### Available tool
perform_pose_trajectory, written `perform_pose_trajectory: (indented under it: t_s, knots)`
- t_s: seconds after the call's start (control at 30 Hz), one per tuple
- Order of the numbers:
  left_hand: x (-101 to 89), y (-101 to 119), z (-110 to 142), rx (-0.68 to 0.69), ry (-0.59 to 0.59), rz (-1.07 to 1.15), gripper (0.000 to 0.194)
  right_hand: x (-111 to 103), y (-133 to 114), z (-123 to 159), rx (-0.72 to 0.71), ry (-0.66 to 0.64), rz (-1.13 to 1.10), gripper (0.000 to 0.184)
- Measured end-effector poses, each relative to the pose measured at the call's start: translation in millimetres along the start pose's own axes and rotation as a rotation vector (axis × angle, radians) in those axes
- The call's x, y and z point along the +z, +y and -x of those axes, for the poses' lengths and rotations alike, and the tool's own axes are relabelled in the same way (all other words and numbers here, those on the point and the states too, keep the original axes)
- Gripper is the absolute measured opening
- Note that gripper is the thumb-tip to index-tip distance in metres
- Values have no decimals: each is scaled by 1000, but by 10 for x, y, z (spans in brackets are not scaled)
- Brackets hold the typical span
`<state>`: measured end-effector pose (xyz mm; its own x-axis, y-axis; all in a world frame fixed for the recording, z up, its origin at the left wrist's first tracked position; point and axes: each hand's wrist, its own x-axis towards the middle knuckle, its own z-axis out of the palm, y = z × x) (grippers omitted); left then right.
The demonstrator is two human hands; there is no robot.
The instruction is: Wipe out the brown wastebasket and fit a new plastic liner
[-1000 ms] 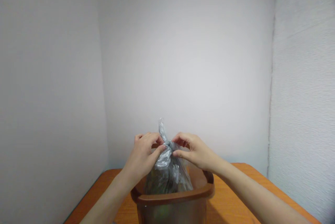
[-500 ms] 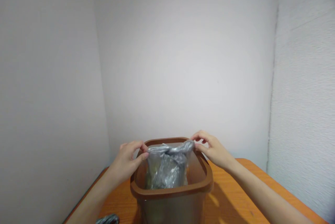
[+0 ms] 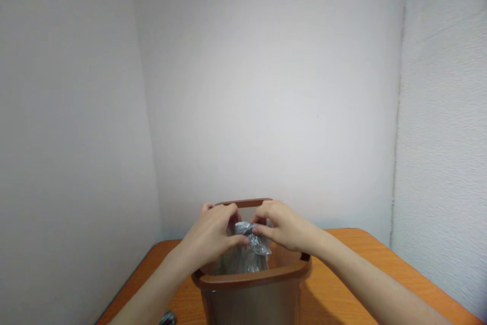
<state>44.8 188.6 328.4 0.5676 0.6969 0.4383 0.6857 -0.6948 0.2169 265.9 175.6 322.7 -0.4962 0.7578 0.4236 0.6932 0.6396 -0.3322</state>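
Observation:
A trash bin with a brown rim and see-through walls stands on the table in front of me. Inside its mouth is a crumpled grey plastic bag, its top gathered and twisted. My left hand reaches over the bin from the left, thumb and fingers closed on the bag's top. From the right, my right hand pinches the same gathered plastic, close to the left fingertips. What lies in the lower part of the bag is hard to make out.
The bin rests on an orange-brown wooden table. A small dark bundle lies at the lower edge, left of the bin, partly cut off. White walls close in behind and on both sides.
Both hands have come inward from the bin's sides to its middle. The bag's top, stretched wide between them before, is now bunched together.

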Motion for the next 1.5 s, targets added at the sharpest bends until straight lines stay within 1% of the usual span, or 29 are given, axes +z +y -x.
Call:
perform_pose_trajectory:
  t_s: [0.07,0.13,0.2,0.3,0.33,0.4,0.47,0.5,0.53,0.6,0.63,0.67,0.7,0.73,0.8,0.87,0.9,0.93,1.0,1.07,1.17,1.27,1.37,1.43,1.5]
  knots:
    - [4,-22,-46,-12,18,-42,20,-51,59,59,19,69,-63,13]
    - [-19,-123,-39,-39,62,-45,14,-113,178,158,78,150,-160,16]
    - [-60,-283,17,-85,114,61,12,-164,339,282,157,194,-335,20]
    - [-100,-555,138,-146,172,324,13,-187,581,466,216,200,-626,26]
    - [-102,-635,176,-158,181,393,13,-182,642,517,219,195,-678,27]
    - [-89,-763,240,-182,186,453,15,-172,719,589,227,186,-748,30]
    - [-74,-828,289,-219,205,490,14,-184,723,619,238,187,-774,28]
    - [-75,-833,309,-246,243,509,14,-204,696,619,242,205,-758,26]
    - [-87,-817,326,-275,303,526,16,-233,651,610,239,237,-723,26]
    - [-150,-726,354,-310,466,534,26,-307,514,573,206,320,-622,30]
    - [-200,-655,364,-300,544,518,30,-344,429,550,181,349,-569,33]
    - [-257,-573,369,-265,590,488,30,-374,340,526,146,362,-507,33]
    - [-316,-489,368,-208,584,446,26,-395,253,501,104,354,-430,31]
    - [-369,-409,360,-142,525,394,22,-404,175,476,54,322,-340,27]
    - [-437,-289,321,-8,302,247,18,-385,65,426,-49,184,-150,18]
    - [-434,-252,262,58,102,33,13,-331,28,378,-101,24,59,14]
    - [-409,-265,234,59,46,-78,12,-299,33,355,-84,-37,175,13]
    - [-375,-293,211,46,14,-169,13,-270,47,335,-49,-75,284,12]
    - [-306,-370,189,3,-20,-262,9,-230,88,305,38,-111,423,8]
    - [-271,-436,201,-4,-34,-256,3,-227,122,298,87,-131,453,6]
    - [-318,-461,266,21,-9,-192,9,-287,149,340,90,-94,408,7]
    - [-428,-408,368,64,40,-141,15,-388,176,439,79,-29,240,1]
    - [-516,-332,506,94,111,-114,20,-460,205,562,70,41,111,7]
    - [-545,-298,630,138,174,-130,21,-453,206,655,30,93,85,13]
    - [-541,-302,792,256,262,-217,19,-388,188,771,-73,153,102,18]
